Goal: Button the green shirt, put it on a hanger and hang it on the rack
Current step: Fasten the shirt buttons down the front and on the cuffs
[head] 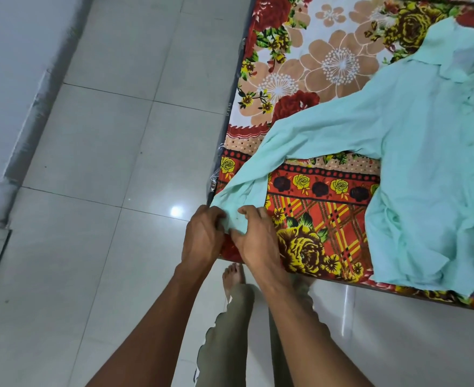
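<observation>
Green shirt [414,152] lies flat on floral bedsheet [314,196], cuff [237,216] at the sheet's near-left corner. Left hand [202,236] and right hand [255,238] both pinch cuff. Fabric looks thin, limp, light; grip at hems.

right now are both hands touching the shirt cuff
Touching. The head view shows the left hand and right hand both pinching the cuff of the green shirt at the bed's corner.
</observation>
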